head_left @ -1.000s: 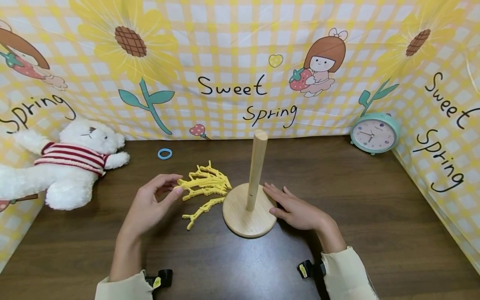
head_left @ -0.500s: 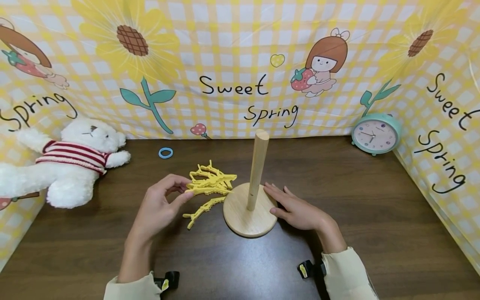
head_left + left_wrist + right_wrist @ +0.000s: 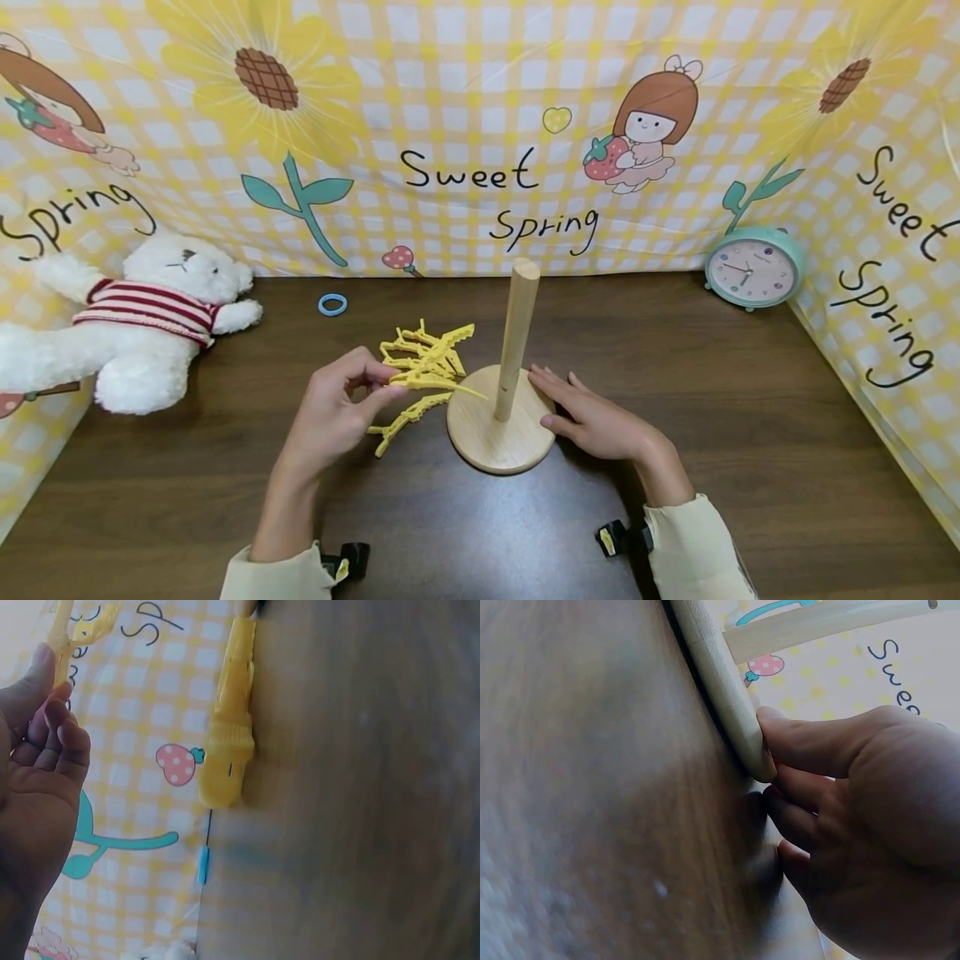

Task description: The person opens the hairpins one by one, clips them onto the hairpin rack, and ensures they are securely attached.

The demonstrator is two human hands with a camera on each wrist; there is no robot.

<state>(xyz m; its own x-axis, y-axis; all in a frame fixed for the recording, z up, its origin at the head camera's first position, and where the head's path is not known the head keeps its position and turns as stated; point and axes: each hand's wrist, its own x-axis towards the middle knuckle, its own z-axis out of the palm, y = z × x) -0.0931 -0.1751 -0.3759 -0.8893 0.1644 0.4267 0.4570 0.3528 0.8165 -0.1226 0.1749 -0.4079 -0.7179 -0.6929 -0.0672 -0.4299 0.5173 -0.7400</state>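
Note:
My left hand pinches a yellow branch-shaped plastic piece between thumb and fingers. Its thin tip reaches over the left part of a round wooden base. Beneath and behind it lies a loose heap of similar yellow pieces; one more piece lies apart in front, near the base. A plain wooden post stands upright on the base. With extended fingers, my right hand rests at the base's right edge; in the right wrist view the thumb touches the rim.
A blue ring lies behind the yellow pieces. At the left is a white teddy bear in a striped shirt. A mint alarm clock stands at the back right. A checked cloth hangs around the dark table.
My left hand has moved right and taken hold of a yellow piece, swinging its tip over the base. The pieces around it have shifted. My right hand and the base stay put.

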